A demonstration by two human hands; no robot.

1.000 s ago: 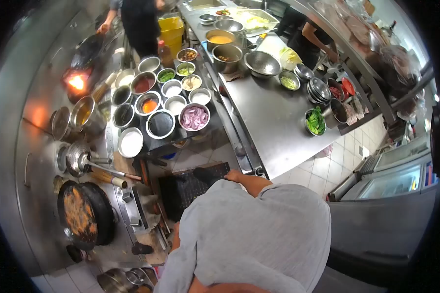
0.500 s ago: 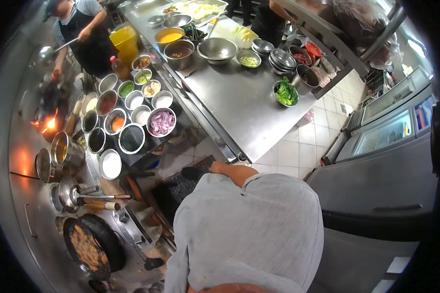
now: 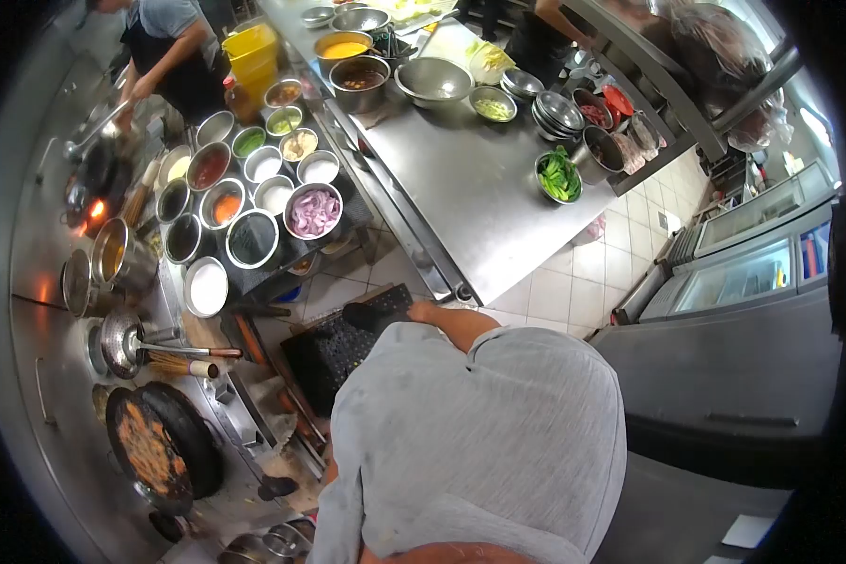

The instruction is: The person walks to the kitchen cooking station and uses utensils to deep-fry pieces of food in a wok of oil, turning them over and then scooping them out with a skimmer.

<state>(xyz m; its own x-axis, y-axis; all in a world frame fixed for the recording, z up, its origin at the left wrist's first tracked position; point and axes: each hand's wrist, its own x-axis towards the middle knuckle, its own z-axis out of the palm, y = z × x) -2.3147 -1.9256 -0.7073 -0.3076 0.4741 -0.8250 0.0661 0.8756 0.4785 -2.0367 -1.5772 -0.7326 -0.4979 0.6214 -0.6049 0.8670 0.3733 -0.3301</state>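
Observation:
Neither my left hand nor my right hand shows; my grey shirt [image 3: 479, 432] fills the lower middle. A sliver of bare arm shows beside the left sleeve [image 3: 345, 512], its hand hidden. Beyond the shirt, what looks like my bare lower leg [image 3: 461, 326] ends in a dark shoe [image 3: 362, 316] on a black mat [image 3: 320, 362]. To my left, a wok [image 3: 115, 399] holds browned food [image 3: 152, 446]. A perforated metal strainer [image 3: 122, 343] and a bamboo brush [image 3: 193, 366] lie behind it on the stove. Metal bowls [image 3: 282, 540] stand nearest my left sleeve.
Bowls of sauces and sliced onions [image 3: 314, 212] crowd the cart at left. A steel table [image 3: 470, 207] carries bowls, including leafy greens [image 3: 558, 175]. A co-worker [image 3: 174, 56] holds a ladle over a flaming wok [image 3: 99, 179]. Grey refrigerators [image 3: 724, 367] line the right.
My view has shifted slightly, bringing metal bowls in at the bottom. The co-worker's ladle has come down toward the far wok, and the flame looks smaller.

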